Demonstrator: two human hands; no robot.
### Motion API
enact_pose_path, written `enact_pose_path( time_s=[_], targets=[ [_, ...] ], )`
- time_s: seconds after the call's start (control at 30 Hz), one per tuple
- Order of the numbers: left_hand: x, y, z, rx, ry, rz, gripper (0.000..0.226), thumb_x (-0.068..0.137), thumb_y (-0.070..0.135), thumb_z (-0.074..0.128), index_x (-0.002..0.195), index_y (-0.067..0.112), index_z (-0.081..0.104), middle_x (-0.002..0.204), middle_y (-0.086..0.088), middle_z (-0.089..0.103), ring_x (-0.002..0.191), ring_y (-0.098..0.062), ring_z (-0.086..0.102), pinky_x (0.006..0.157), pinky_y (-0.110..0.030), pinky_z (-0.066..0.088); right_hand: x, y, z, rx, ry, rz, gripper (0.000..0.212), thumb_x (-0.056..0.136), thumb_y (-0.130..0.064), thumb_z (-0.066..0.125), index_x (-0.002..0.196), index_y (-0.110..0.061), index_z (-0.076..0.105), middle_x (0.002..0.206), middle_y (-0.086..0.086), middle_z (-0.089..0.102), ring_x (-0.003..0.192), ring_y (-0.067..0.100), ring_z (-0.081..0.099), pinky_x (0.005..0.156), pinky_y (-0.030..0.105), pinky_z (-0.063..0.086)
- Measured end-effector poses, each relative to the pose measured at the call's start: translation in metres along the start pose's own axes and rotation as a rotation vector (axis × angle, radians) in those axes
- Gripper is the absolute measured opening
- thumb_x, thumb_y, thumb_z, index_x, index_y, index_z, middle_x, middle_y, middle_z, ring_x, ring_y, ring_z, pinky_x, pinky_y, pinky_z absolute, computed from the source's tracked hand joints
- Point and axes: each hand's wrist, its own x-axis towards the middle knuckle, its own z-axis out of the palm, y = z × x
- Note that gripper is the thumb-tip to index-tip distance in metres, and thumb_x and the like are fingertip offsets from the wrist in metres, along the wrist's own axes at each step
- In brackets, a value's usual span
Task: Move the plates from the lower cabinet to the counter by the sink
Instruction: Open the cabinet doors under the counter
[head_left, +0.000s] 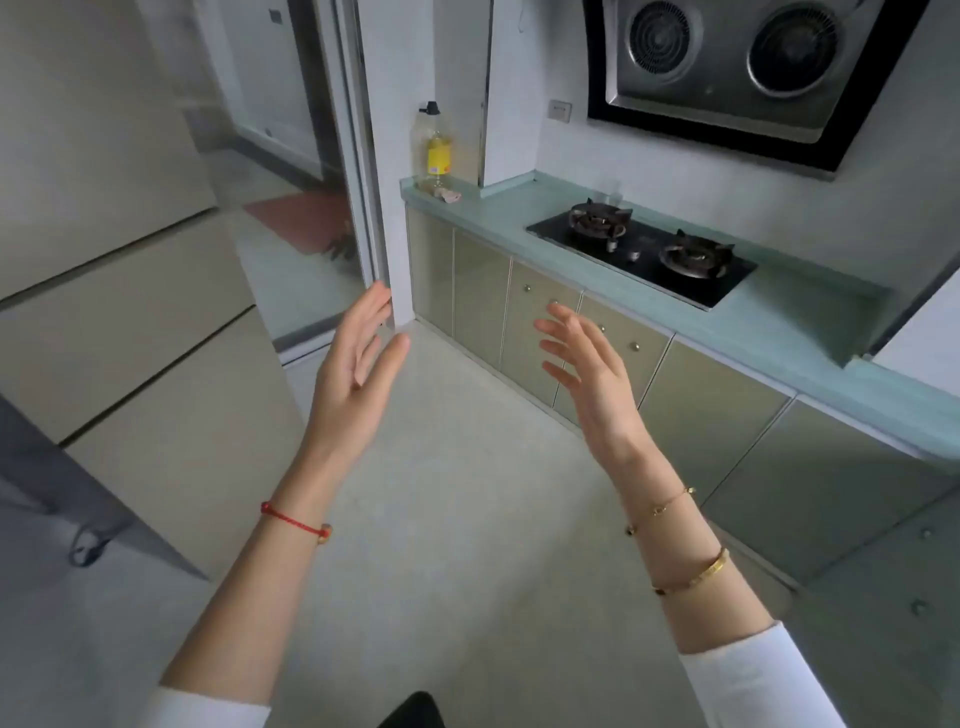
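Note:
My left hand (358, 369) and my right hand (589, 374) are both raised in front of me over the floor, fingers straight and spread, palms turned toward each other, holding nothing. Beyond my right hand runs a row of pale green lower cabinet doors (540, 332) with small round knobs, all closed. The light blue counter (779, 332) lies above them. No plates and no sink are in view.
A black two-burner gas hob (641, 252) is set into the counter under a range hood (727, 67). An oil bottle (438, 150) stands at the counter's far left end. A sliding glass door (311, 171) and a beige cabinet (119, 312) are on the left.

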Motion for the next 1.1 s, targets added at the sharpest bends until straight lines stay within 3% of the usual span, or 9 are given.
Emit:
enact_pose_path(
  time_s=[0.3, 0.43, 0.87, 1.1],
  targets=[
    [0.020, -0.059, -0.002, 0.001, 0.010, -0.104, 0.048, 0.099, 0.023, 0.054, 0.145, 0.030, 0.042, 0.155, 0.004, 0.047, 0.143, -0.005, 0.043, 0.122, -0.034, 0.032, 0.045, 0.051, 0.016, 0.014, -0.025, 0.113, 0.035, 0.104, -0.032, 0.041, 0.132, -0.020, 0.058, 0.129, 0.003, 0.065, 0.124, 0.022, 0.057, 0.105, 0.036, 0.045],
    [0.050, -0.090, -0.006, 0.002, -0.001, -0.132, 0.046, 0.099, 0.021, 0.054, 0.142, 0.037, 0.043, 0.155, 0.005, 0.046, 0.143, -0.005, 0.043, 0.121, -0.030, 0.032, 0.080, 0.072, 0.028, 0.012, -0.025, 0.142, 0.035, 0.104, -0.032, 0.042, 0.131, -0.019, 0.058, 0.126, 0.001, 0.066, 0.123, 0.021, 0.057, 0.106, 0.038, 0.045],
    [0.232, -0.183, -0.034, -0.006, -0.029, -0.144, 0.054, 0.098, 0.025, 0.054, 0.151, 0.021, 0.040, 0.155, 0.007, 0.047, 0.144, -0.004, 0.042, 0.122, -0.035, 0.031, 0.268, 0.108, 0.090, 0.031, 0.021, 0.151, 0.034, 0.103, -0.034, 0.044, 0.130, -0.022, 0.061, 0.127, 0.001, 0.066, 0.121, 0.019, 0.059, 0.104, 0.034, 0.047],
    [0.311, -0.231, -0.027, -0.023, -0.053, -0.176, 0.047, 0.103, 0.017, 0.052, 0.147, 0.025, 0.042, 0.154, 0.008, 0.048, 0.143, -0.005, 0.042, 0.122, -0.034, 0.032, 0.347, 0.135, 0.106, 0.040, 0.029, 0.170, 0.034, 0.103, -0.035, 0.043, 0.130, -0.022, 0.061, 0.128, 0.000, 0.066, 0.120, 0.018, 0.060, 0.103, 0.032, 0.047]
  ],
)
